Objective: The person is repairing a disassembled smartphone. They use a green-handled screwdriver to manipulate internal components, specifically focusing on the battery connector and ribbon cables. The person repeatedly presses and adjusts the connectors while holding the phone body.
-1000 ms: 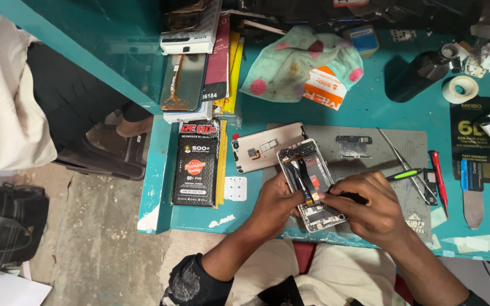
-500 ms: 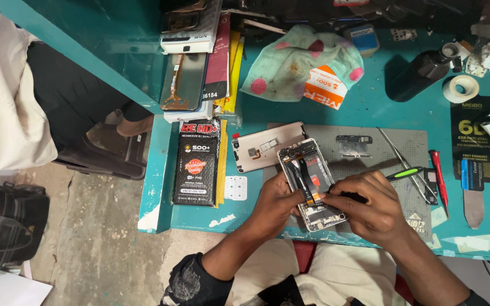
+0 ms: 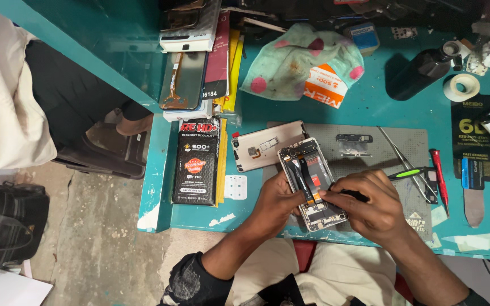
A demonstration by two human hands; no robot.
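Desk (image 3: 370,102), teal and crowded, carrying a grey work mat (image 3: 370,141) near its front edge. Opened phone (image 3: 312,181) lying on the mat's left part, back off, innards up, tilted slightly; detached rear cover (image 3: 265,144) just to its left, touching or nearly so. Black boxed screen pack (image 3: 197,161) further left, spotted cloth (image 3: 296,65) at the far side, tweezers (image 3: 401,156) and a red-handled screwdriver (image 3: 439,173) to the right on or beside the mat.

Phone judged light, stiff in the frame, but fragile inside: thin flex ribbons, tiny connectors, glass underneath. Best taken by the long edges of the frame, never by the ribbons or the board.

Left hand (image 3: 276,204) curled partly closed around the phone's near-left edge, thumb lying over the frame, steadying it against the mat. Right hand (image 3: 372,212) closed in a pinch round a slim black tool (image 3: 351,196), its tip resting at the dark flex strip (image 3: 307,178) running down the phone's middle. Exact contact of tip with connector too small to tell.
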